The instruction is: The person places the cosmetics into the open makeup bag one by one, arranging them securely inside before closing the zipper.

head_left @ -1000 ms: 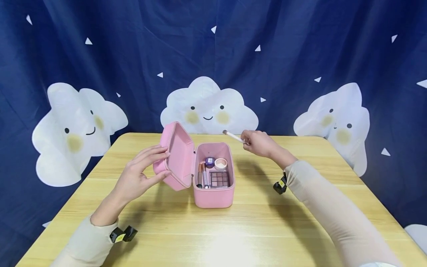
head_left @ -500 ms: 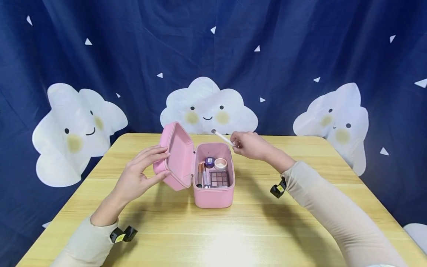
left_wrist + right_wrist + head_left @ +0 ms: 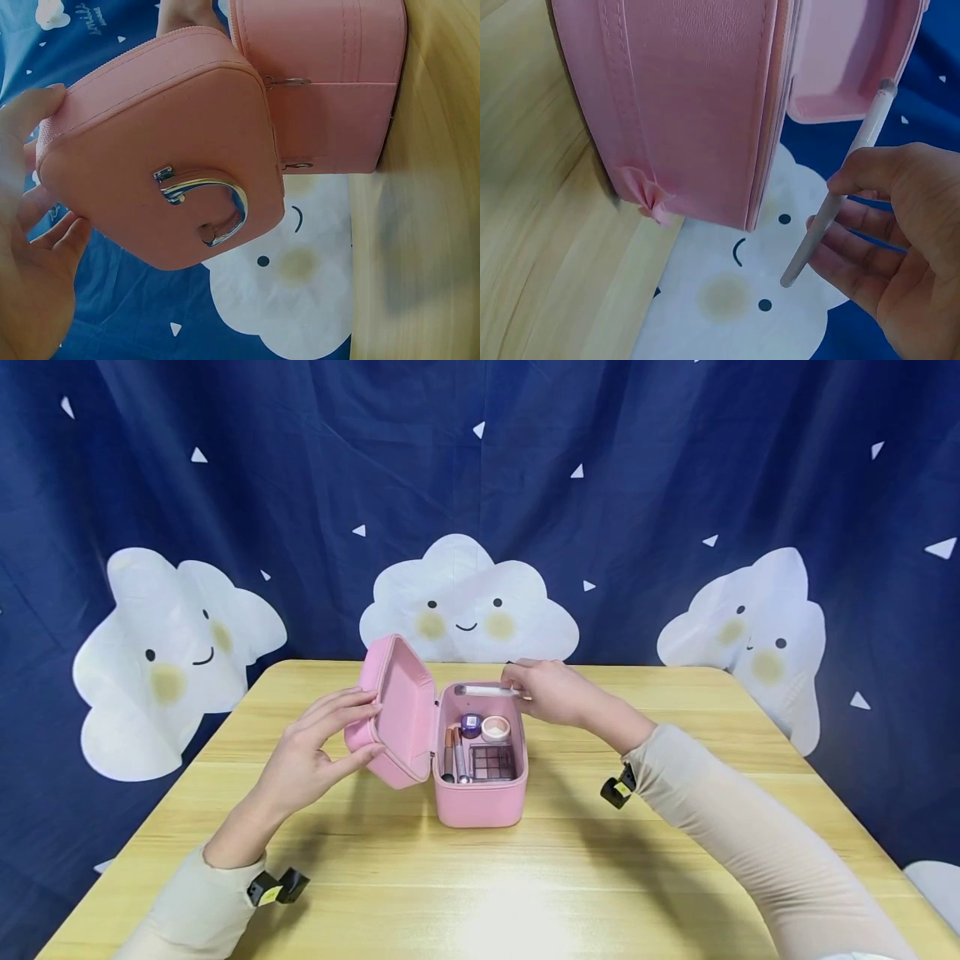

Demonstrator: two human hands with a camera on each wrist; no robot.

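A pink makeup case (image 3: 480, 807) stands on the table with its lid (image 3: 406, 714) swung up to the left. My left hand (image 3: 307, 762) holds the lid's outer edge, thumb on one side and fingers on the other. In my right hand (image 3: 561, 693) a white makeup brush (image 3: 487, 691) is pinched between thumb and fingers, lying level over the far end of the case. Inside the case are a dark blue jar (image 3: 471, 725), a round pale compact (image 3: 496, 728), an eyeshadow palette (image 3: 492, 762) and two slim tubes (image 3: 454, 755).
The light wooden table (image 3: 600, 877) extends around the case on all sides. Behind it hangs a dark blue curtain (image 3: 300, 460) with smiling white clouds. A metal handle (image 3: 240, 206) sticks out from the lid's outer face.
My right hand has moved left to the case with the makeup brush, which has dropped and turned from slanted to nearly level. My left hand and the lid have stayed put.
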